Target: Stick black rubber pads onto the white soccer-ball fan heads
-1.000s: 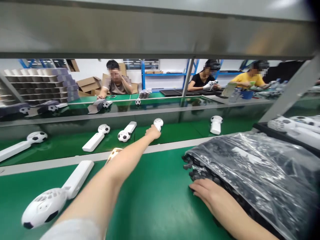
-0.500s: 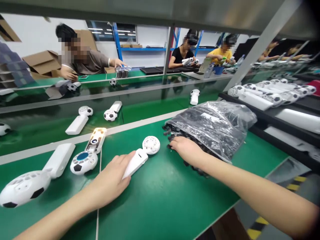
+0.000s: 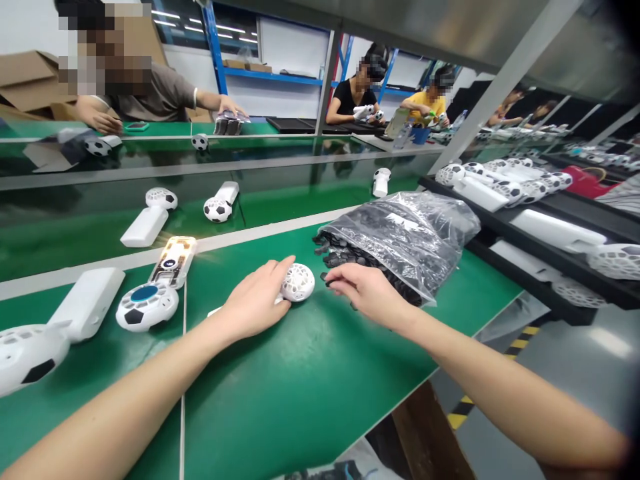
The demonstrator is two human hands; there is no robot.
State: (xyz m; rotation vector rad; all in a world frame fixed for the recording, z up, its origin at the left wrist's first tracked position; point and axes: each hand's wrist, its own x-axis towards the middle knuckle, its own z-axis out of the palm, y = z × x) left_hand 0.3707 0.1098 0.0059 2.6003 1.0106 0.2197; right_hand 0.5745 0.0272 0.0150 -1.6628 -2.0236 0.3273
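My left hand is closed over the handle of a white handheld fan shell. The shell's round, slotted head sticks out past my fingertips; most of the handle is hidden under my palm. Close to that head, my right hand pinches a small black plastic piece between thumb and fingers. Behind it lies a clear plastic bag, its mouth spilling many similar black pieces. Left of my hands rest an opened fan with a lit handle and a football-patterned fan.
Several fans, such as one white fan, lie on the green conveyor ahead. Black trays of fan parts stand at the right. A slanted metal post rises there. Co-workers, including a person in grey, sit across the line.
My left hand has slid up the fan shell towards its head. My right hand has drawn back from the bag's mouth with a black piece in its fingers. The view has shifted right.
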